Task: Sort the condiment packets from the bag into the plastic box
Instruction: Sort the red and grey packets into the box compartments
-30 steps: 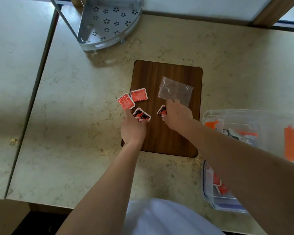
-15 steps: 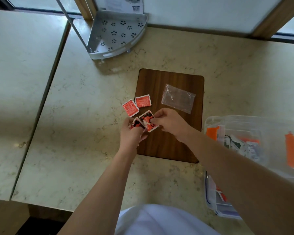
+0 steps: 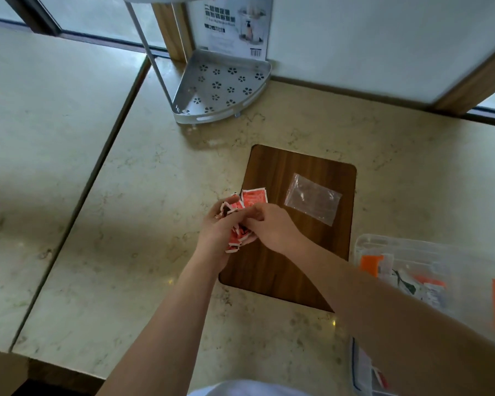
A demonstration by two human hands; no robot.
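Observation:
My left hand (image 3: 216, 234) is cupped around a small stack of red and white condiment packets (image 3: 236, 235) at the left edge of the brown wooden board (image 3: 283, 270). My right hand (image 3: 272, 227) meets it from the right, fingers pinched on the same packets. One more red packet (image 3: 253, 198) lies flat on the board just beyond my fingers. An empty clear plastic bag (image 3: 313, 199) rests on the board's far right part. The clear plastic box (image 3: 429, 250), with packets and orange pieces inside, stands to the right, partly behind my right forearm.
A silver perforated corner shelf (image 3: 220, 90) on a metal pole stands at the back against the wall, with a printed card behind it. The marble counter has a seam running along its left. The box's lid (image 3: 365, 370) lies near the front right edge.
Both hands have gathered the loose packets from the board into my left hand; only one red packet still lies flat. The camera has tilted up, showing more of the shelf and wall.

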